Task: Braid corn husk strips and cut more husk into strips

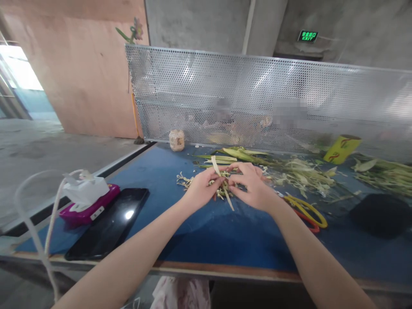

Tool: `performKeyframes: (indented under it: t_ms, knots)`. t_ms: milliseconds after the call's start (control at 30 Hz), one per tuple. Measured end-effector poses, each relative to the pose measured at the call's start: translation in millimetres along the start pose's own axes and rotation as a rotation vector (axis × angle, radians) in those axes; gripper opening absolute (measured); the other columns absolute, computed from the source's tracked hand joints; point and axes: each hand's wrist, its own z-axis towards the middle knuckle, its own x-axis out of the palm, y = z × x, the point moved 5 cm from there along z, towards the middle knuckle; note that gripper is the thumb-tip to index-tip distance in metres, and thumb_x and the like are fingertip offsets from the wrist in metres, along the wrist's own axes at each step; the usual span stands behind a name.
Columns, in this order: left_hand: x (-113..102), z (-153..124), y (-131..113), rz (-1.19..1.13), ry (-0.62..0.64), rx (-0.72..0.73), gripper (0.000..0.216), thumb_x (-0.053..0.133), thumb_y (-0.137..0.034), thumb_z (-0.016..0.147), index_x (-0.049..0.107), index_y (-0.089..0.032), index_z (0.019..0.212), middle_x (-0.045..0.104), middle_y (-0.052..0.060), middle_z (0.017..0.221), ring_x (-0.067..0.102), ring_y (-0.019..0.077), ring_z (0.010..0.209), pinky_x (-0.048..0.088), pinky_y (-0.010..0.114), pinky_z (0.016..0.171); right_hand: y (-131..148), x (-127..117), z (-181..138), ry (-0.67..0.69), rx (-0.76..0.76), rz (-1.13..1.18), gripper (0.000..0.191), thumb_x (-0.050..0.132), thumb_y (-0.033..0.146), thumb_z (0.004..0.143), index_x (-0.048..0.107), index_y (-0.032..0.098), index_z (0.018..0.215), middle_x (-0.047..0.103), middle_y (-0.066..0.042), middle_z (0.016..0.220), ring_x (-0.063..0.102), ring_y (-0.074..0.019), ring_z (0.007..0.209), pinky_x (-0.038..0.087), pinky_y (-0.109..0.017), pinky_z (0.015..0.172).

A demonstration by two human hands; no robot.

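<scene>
A pale, flat leaf strip (216, 165) runs slantwise between my two hands above the blue table. My left hand (203, 185) pinches it between thumb and fingers. From the other side, my right hand (248, 183) has its fingers curled in at the strip's middle, thumb and fingertips close together on it. The strip's lower end (229, 201) sticks out below the fingers. Under and around both hands lies a small heap of twisted pale-green pieces (183, 181), partly covered by them.
Long green leaves (241, 154) and shredded strips (299, 171) lie behind and right. Yellow and red looped handles (309, 211), a yellow cylinder (341, 149) and a dark round thing (381, 215) are rightward. A phone (109, 223), purple power block (92, 210) and jar (177, 140) are left. Perforated metal panel (199, 94) behind.
</scene>
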Motion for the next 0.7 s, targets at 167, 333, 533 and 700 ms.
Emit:
performKeyframes:
  t_ms: [167,333,533,700]
  knots:
    - [-1.0,-0.2,-0.7,0.022,-0.013,-0.01,0.039,0.045,-0.028,0.082,0.047,-0.022,0.12,0.064,0.003,0.083,0.045,0.0049,0.035,0.043,0.022,0.041,0.3,-1.6,1.5,-0.016,0.023,-0.046,0.008,0.053,0.019,0.075,0.054,0.019,0.066,0.054,-0.005,0.104,0.046,-0.0226,0.097,0.027,-0.039,0.08]
    - [-0.5,-0.2,0.7,0.053,-0.032,0.005,0.037,0.045,-0.027,0.082,0.048,-0.024,0.118,0.064,0.001,0.077,0.043,0.0048,0.035,0.041,0.021,0.04,-1.4,-2.9,2.4,-0.039,0.008,0.014,0.008,0.051,0.017,0.076,0.049,0.019,0.068,0.056,-0.005,0.1,0.048,-0.0212,0.095,0.029,-0.038,0.081]
    - [0.3,-2.0,-3.3,0.063,-0.017,0.026,0.036,0.045,-0.026,0.082,0.05,-0.024,0.117,0.062,0.0,0.072,0.044,0.0056,0.036,0.042,0.021,0.041,-0.3,-0.4,2.4,-0.002,-0.068,0.061,0.009,0.051,0.014,0.075,0.05,0.018,0.067,0.054,-0.006,0.098,0.048,-0.0207,0.096,0.034,-0.038,0.083]
    - [-0.1,-3.2,-3.5,0.035,-0.037,0.004,0.035,0.047,-0.027,0.08,0.05,-0.024,0.115,0.064,0.001,0.076,0.045,0.0056,0.033,0.041,0.021,0.038,-2.8,1.6,3.6,0.013,-0.059,0.141,0.01,0.051,0.013,0.076,0.049,0.018,0.068,0.053,-0.006,0.092,0.049,-0.0186,0.091,0.038,-0.036,0.082]
